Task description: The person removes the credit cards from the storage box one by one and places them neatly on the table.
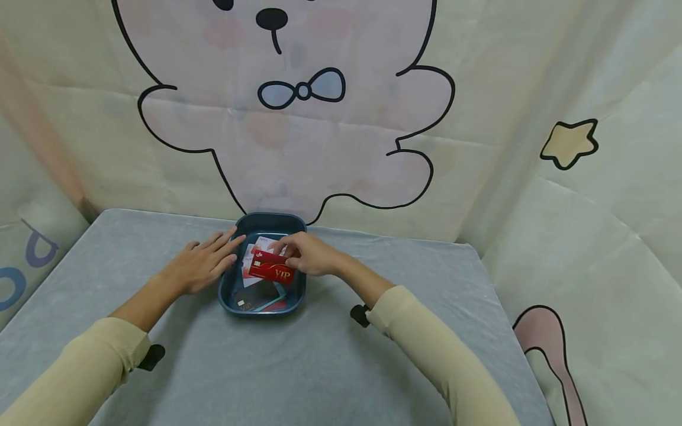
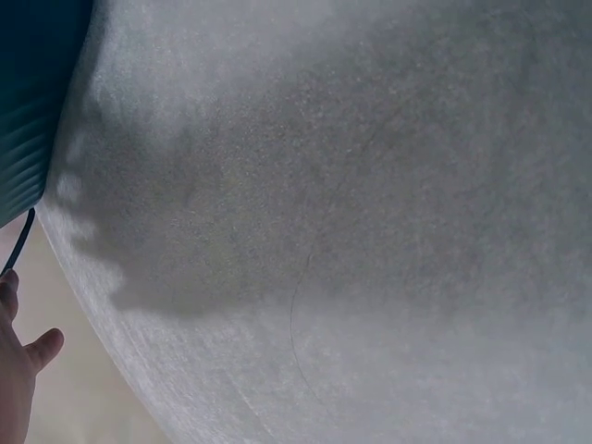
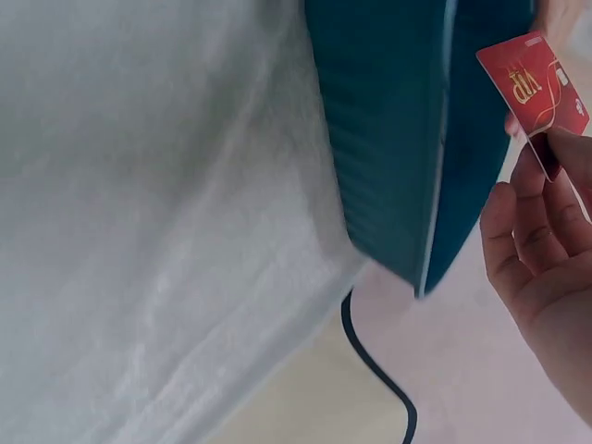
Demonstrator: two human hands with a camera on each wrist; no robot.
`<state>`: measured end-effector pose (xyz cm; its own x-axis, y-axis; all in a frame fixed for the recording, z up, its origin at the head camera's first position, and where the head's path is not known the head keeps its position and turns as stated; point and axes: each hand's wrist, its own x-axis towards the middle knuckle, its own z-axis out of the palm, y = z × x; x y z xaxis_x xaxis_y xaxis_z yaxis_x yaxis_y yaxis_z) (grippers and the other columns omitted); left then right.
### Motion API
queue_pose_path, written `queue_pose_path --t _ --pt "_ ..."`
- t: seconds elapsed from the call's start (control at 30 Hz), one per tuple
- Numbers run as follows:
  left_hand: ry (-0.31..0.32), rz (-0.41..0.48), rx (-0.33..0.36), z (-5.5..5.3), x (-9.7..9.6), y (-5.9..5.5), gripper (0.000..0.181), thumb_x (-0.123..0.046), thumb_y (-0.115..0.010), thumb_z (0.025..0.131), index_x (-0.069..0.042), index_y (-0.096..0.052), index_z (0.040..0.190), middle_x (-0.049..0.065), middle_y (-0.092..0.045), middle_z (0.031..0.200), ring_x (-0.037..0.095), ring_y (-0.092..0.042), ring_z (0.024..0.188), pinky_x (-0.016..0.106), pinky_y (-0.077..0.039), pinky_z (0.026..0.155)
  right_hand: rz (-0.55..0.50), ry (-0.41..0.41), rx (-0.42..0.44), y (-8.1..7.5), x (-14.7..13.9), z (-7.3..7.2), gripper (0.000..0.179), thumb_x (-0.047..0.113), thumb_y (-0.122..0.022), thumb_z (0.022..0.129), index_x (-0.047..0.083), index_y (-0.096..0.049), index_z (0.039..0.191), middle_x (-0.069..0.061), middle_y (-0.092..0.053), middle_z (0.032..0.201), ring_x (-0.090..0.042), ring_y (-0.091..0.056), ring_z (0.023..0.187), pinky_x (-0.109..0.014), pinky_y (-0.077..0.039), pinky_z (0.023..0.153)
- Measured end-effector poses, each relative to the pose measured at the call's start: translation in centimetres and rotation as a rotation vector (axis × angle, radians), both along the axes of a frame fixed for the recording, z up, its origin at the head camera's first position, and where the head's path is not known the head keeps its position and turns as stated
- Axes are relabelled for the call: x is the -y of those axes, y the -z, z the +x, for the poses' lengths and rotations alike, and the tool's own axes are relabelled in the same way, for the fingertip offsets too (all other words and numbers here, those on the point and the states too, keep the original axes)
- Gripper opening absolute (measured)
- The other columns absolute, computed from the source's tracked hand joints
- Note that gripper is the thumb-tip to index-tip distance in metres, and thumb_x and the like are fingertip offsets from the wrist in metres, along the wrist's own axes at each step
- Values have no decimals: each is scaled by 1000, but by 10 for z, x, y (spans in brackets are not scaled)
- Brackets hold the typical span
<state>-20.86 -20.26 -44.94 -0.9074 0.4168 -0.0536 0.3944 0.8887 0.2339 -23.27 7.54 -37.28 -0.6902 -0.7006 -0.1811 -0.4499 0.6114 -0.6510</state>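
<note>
My right hand [image 1: 308, 253] pinches a red VIP card [image 1: 270, 266] between thumb and fingers, over a blue plastic basin [image 1: 225, 299]. The right wrist view shows that card [image 3: 529, 81] too, held by one edge by the right hand [image 3: 555, 250]. Inside the basin lie whitish-pink cards [image 1: 248, 260] and a dark, see-through-looking card [image 1: 249, 300] near the front. My left hand [image 1: 202, 263] is spread with straight fingers at the basin's left rim. Only part of the left hand [image 2: 17, 370] enters the left wrist view.
The basin stands on a table with a grey-blue cloth [image 1: 330, 367], near its back edge. Behind it hangs a cream curtain [image 1: 495, 106] printed with a cartoon animal. Black wrist devices, such as the one at the right sleeve [image 1: 360, 315], sit under both forearms.
</note>
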Motion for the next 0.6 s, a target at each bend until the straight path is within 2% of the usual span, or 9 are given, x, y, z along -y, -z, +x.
queue_pose_path --t 0.23,0.43,0.6 --pt "1 -3 -8 0 -1 0 60 -42 -37 106 -17 -24 159 16 -14 165 47 -22 146 73 -20 109 -17 71 -24 -13 -25 -10 24 4 -63 97 8 -66 120 -7 -68 108 -19 -62 96 -26 -55 82" --pt "4 -5 -8 -1 0 3 60 -42 -36 106 -17 -24 159 15 -14 165 47 -21 146 73 -19 108 -52 159 -65 -15 -54 -21 23 6 -66 95 7 -68 118 -8 -69 108 -20 -63 94 -28 -56 81" --pt "11 3 -13 -1 0 3 59 -41 -36 106 -17 -24 159 15 -13 166 46 -21 146 73 -20 108 -83 208 -90 -11 -81 -31 20 5 -64 96 7 -70 115 -8 -69 109 -21 -64 95 -32 -55 86"
